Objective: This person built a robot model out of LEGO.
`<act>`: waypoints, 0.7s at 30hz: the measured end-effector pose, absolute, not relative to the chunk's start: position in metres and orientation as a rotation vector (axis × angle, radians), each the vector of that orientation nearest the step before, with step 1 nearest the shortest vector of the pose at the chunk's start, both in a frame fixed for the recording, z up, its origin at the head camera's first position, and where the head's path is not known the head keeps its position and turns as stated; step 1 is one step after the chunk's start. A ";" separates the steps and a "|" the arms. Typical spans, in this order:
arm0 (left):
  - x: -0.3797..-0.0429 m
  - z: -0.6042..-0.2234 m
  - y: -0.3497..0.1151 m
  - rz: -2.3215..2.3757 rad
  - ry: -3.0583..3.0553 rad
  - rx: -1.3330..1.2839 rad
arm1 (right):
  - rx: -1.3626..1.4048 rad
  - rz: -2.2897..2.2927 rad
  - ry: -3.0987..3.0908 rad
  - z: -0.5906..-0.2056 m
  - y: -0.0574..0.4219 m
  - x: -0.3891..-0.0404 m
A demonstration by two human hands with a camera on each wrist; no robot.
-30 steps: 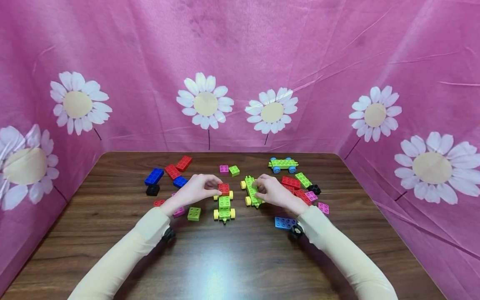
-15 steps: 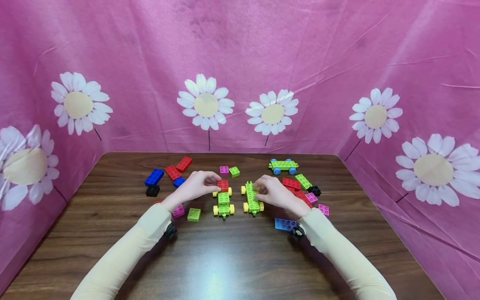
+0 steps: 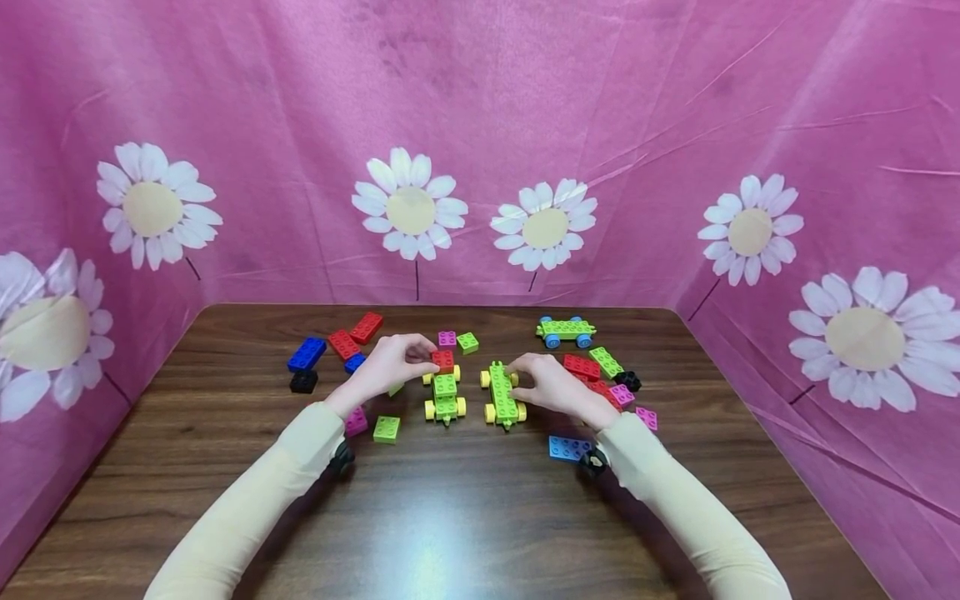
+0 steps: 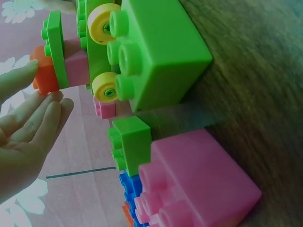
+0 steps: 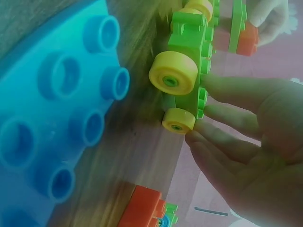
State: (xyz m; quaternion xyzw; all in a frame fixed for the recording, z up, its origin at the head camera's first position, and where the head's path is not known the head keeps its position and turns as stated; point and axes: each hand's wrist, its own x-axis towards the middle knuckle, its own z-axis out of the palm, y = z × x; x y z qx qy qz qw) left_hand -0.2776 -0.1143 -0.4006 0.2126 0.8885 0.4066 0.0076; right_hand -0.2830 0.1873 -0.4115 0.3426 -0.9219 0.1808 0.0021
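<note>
My left hand [image 3: 390, 367] holds a red building brick [image 3: 442, 361] between thumb and fingers. That brick sits on a green brick [image 3: 445, 385], above a pink brick [image 4: 76, 66] on a green wheelbase [image 4: 99, 61] with yellow wheels. My right hand [image 3: 551, 385] touches a second green wheelbase [image 3: 502, 396] with yellow wheels, standing to the right of the first. In the right wrist view its fingers [image 5: 232, 142] lie fairly straight along the studded top and near a yellow wheel [image 5: 178, 120].
Behind stand a green wheelbase with blue wheels [image 3: 566, 330] and small pink [image 3: 447, 338] and green bricks [image 3: 468, 342]. Red [image 3: 367, 327], blue [image 3: 306, 354] and black bricks [image 3: 303, 382] lie left. More bricks lie right, with a light blue brick [image 3: 568, 448] near the right wrist.
The right-hand wheelbase has turned from a slant to nearly straight and come slightly nearer. My left hand has moved the stacked vehicle a little away and to the left.
</note>
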 end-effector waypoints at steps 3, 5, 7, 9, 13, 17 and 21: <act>-0.280 -0.401 -0.114 1.269 2.791 0.671 | 1.085 0.593 -2.877 -0.413 0.187 -0.282; -0.282 -0.401 -0.114 1.272 2.794 0.676 | 1.087 0.595 -2.872 -0.413 0.188 -0.281; -0.283 -0.401 -0.114 1.270 2.801 0.680 | 1.084 0.603 -2.874 -0.412 0.188 -0.280; -0.284 -0.401 -0.114 1.267 2.804 0.680 | 1.092 0.598 -2.871 -0.412 0.188 -0.280; -0.284 -0.401 -0.115 1.260 2.804 0.677 | 1.117 0.603 -2.896 -0.411 0.188 -0.281; -0.286 -0.401 -0.116 1.273 2.798 0.690 | 1.125 0.625 -2.930 -0.409 0.188 -0.281; -0.290 -0.401 -0.117 1.266 2.811 0.707 | 1.156 0.661 -2.940 -0.407 0.187 -0.278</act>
